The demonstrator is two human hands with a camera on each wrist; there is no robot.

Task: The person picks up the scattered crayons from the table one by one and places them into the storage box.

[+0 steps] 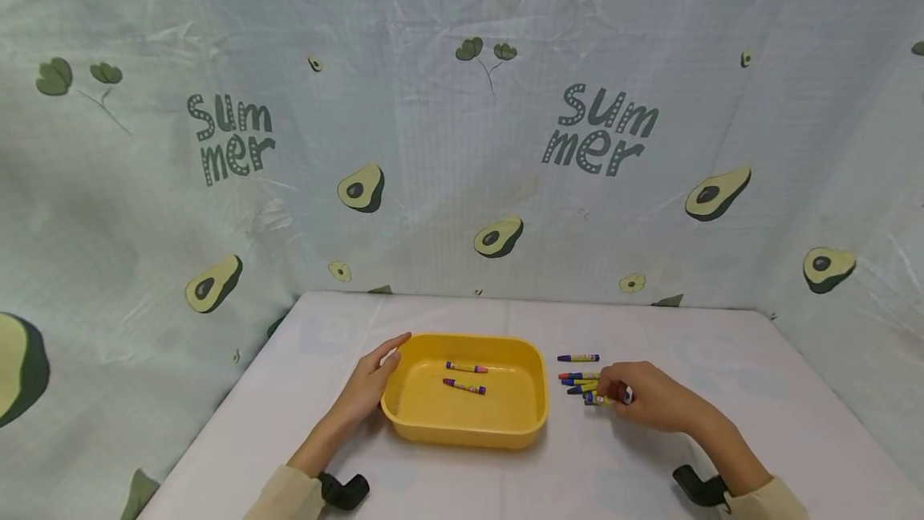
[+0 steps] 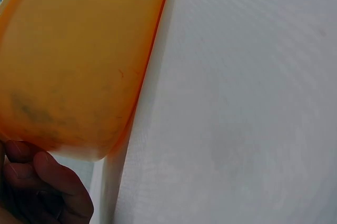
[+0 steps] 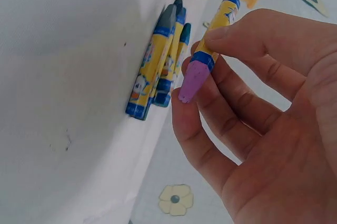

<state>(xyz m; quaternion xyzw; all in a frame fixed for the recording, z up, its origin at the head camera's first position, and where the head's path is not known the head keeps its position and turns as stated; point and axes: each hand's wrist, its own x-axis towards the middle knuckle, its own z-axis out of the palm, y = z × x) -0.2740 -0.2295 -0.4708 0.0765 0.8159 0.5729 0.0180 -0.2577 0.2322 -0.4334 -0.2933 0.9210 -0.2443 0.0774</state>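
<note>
A yellow tray (image 1: 472,436) stands on the table with two crayons inside, a pink-tipped crayon (image 1: 466,367) and a dark-tipped crayon (image 1: 464,386). My left hand (image 1: 368,382) holds the tray by its left end, its fingers bent at the wall in the left wrist view. To the right of the tray, my right hand (image 1: 653,397) pinches a purple crayon (image 3: 197,77) between thumb and fingers, its yellow and blue wrapper showing. Just beside that hand lies a bunch of crayons (image 3: 152,61), seen close up in the right wrist view.
One separate crayon (image 1: 578,358) lies behind the bunch, right of the tray. The white-covered table (image 1: 549,480) is bordered by a hanging sheet (image 1: 433,135) printed with avocados at the back and sides.
</note>
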